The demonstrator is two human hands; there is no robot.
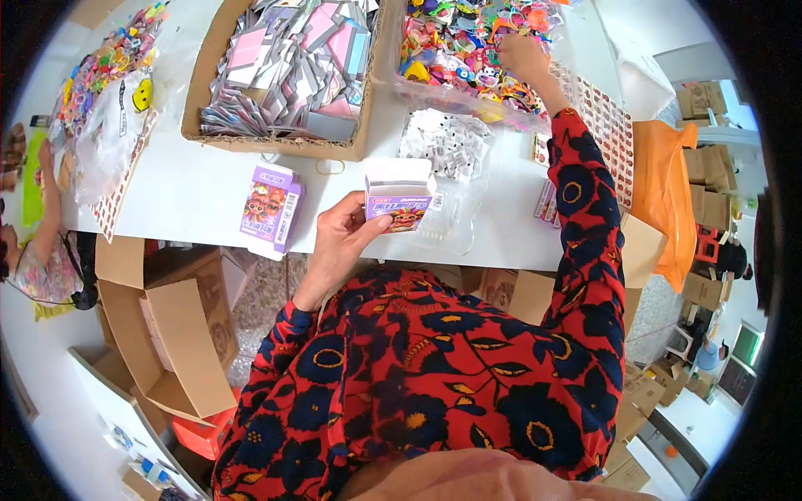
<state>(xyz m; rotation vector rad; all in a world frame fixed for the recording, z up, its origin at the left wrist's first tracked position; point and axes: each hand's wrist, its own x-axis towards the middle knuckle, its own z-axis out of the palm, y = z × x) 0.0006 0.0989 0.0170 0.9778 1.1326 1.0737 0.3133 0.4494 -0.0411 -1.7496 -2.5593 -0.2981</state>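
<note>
My left hand (338,238) holds 1 small purple box (399,200) over the tabletop (192,188) edge, grip pinching its side, white flap open. My right hand (525,58) digs in the tray of colourful toys (468,37); I cannot tell its grip.

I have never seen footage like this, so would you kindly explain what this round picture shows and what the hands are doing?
It is one picture from a wide fisheye camera on a person's head, looking down; that bends the edges. No machine is involved, only two bare hands. The left hand holds a small open purple printed carton over the white table. The right hand reaches into a clear bin of colourful small toys. Also there: a second purple carton lying flat, and a cardboard box of pink and grey packets.
</note>
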